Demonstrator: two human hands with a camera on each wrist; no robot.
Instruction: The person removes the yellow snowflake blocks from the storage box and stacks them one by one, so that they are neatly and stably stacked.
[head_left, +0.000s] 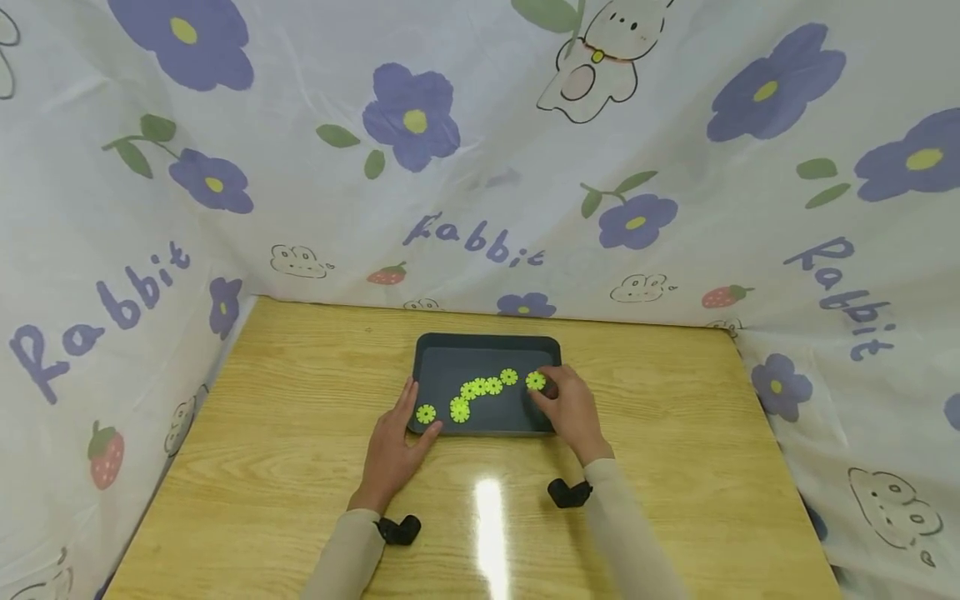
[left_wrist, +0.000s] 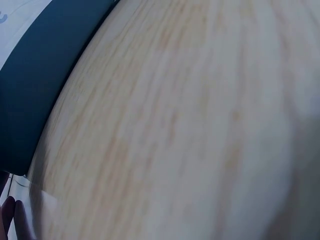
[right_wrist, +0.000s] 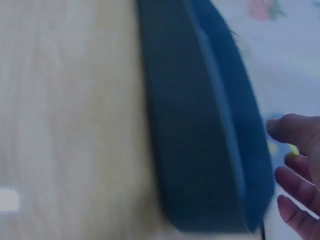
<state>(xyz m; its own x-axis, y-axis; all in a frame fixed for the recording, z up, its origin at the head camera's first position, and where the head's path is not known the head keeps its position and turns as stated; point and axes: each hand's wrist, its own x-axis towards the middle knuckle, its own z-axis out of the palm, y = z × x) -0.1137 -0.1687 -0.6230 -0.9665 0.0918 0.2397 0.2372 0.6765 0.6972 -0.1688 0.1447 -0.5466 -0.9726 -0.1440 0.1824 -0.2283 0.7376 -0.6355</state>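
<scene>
A dark grey rectangular tray [head_left: 457, 360] lies on the table, with several yellow-green notched plastic discs [head_left: 480, 387] in it. Most form a slanting row across its middle; one disc [head_left: 426, 413] lies apart in the near left corner. My left hand [head_left: 392, 450] rests at that corner, fingers straight along the left wall and thumb by the front rim. Over the tray's right end my right hand [head_left: 576, 414] pinches one disc [head_left: 536, 381] between thumb and forefinger. In the right wrist view the fingers [right_wrist: 295, 187] show beyond the tray wall [right_wrist: 195, 125].
The wooden table [head_left: 285, 400] extends around the tray. A white cloth [head_left: 465, 200] with purple flowers and rabbits hangs along the back and both sides. Black wrist cameras [head_left: 401, 530] sit on both cuffs.
</scene>
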